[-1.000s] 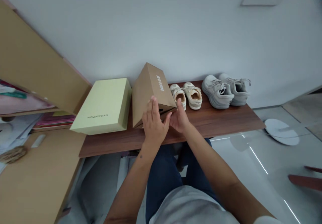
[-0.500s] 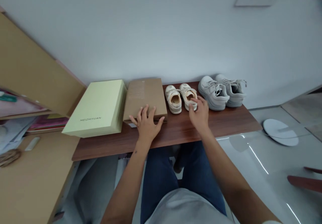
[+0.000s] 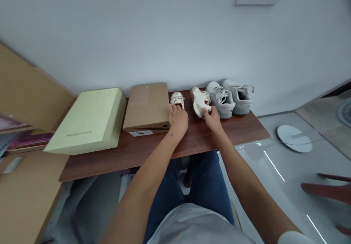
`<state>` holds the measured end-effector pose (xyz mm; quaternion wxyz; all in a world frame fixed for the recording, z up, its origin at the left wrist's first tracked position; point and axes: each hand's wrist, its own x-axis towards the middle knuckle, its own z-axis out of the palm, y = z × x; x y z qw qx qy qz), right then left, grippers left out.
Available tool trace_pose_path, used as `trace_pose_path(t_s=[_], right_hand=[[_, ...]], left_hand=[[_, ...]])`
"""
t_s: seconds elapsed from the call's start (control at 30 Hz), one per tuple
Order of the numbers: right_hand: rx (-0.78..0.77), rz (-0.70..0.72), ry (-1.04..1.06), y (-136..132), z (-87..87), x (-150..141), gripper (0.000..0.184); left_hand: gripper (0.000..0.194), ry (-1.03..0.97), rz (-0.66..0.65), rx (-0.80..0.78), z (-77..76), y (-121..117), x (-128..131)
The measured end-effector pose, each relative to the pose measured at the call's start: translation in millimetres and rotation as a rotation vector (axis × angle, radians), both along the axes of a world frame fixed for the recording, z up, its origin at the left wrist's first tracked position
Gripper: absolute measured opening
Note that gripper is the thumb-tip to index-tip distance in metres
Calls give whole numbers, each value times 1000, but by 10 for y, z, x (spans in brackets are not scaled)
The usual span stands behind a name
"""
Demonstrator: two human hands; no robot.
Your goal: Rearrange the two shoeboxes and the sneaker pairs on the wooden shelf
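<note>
With its fingers closed at the heel opening, my left hand (image 3: 178, 121) grips a small cream shoe (image 3: 177, 98), whose back part is hidden behind the hand. My right hand (image 3: 212, 118) pinches the heel of the matching small shoe (image 3: 197, 100), which is tilted onto its side. Right beside that one stand two larger white-grey sneakers (image 3: 221, 101) with laces, toes toward the wall. A brown cardboard shoebox (image 3: 148, 106), its lid closed and a white label on the front, lies just left of my left hand.
A pale yellow-green box (image 3: 87, 119) sits at the left of the brown wooden bench (image 3: 98, 164). Further left is a tan desk (image 3: 27, 196) with a shelf. A white wall rises behind. A round white fan base (image 3: 293, 138) stands on the floor at right.
My left hand has left the cardboard box and moved right to one small shoe. My right hand has taken the other small shoe by its heel and tipped it sideways. The view has shifted right.
</note>
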<state>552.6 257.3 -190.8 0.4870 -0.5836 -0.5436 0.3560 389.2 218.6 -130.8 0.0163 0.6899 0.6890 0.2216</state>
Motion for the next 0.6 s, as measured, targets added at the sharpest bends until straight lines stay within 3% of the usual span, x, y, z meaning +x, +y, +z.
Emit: trace_pose_path(t_s=[0.13, 0.23, 0.33, 0.43, 0.5, 0.6], right_hand=[[-205, 39, 491, 31, -48, 25, 23], [-292, 11, 627, 43, -99, 30, 21], [-324, 16, 561, 5, -144, 78, 25], [-300, 2, 426, -155, -148, 222, 36], [-217, 1, 299, -294, -100, 410, 44], [13, 1, 46, -385, 57, 840, 45]], left_hand=[[27, -165, 72, -93, -23, 200, 107], [24, -419, 151, -51, -227, 132, 164], [27, -716, 193, -38, -513, 36, 171], [30, -856, 197, -25, -703, 23, 89], [30, -846, 164, -61, -735, 55, 10], [29, -759, 144, -101, -666, 72, -56]])
